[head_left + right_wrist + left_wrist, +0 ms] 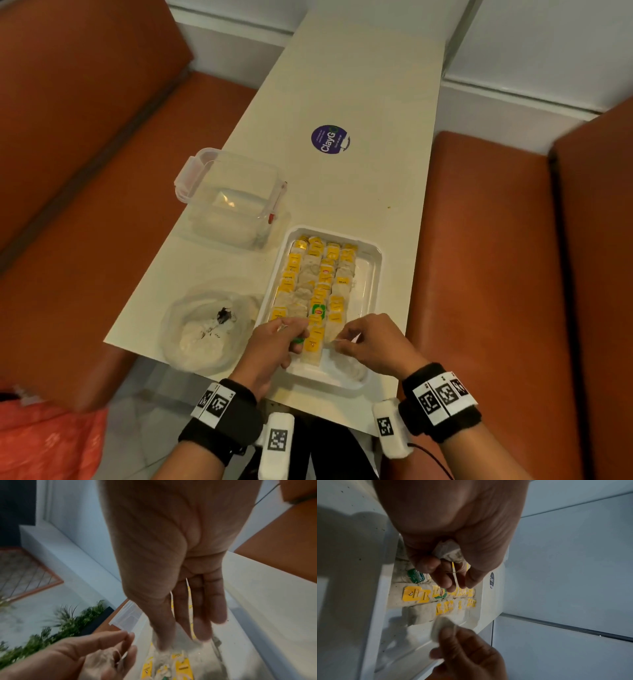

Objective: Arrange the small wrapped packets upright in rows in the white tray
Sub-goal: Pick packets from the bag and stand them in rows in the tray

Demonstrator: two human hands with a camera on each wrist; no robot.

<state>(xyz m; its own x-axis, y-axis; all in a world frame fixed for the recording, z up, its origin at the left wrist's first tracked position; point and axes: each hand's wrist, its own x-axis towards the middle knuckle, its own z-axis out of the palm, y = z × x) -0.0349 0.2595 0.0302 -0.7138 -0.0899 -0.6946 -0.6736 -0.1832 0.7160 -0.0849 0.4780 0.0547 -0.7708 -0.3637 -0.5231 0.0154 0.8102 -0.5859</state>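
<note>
Left hand curled around a crumpled packet; right hand pinching another packet over the white tray on the counter.

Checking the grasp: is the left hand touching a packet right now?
Touching. The left wrist view shows the left hand with fingers curled round a crumpled packet.

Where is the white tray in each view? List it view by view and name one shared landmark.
Head: the white tray sits at lower centre, slightly right.
Left wrist: left of centre, running down to the bottom edge.
Right wrist: bottom right.
Shared landmark: the rows of yellow-labelled packets inside it.
</note>
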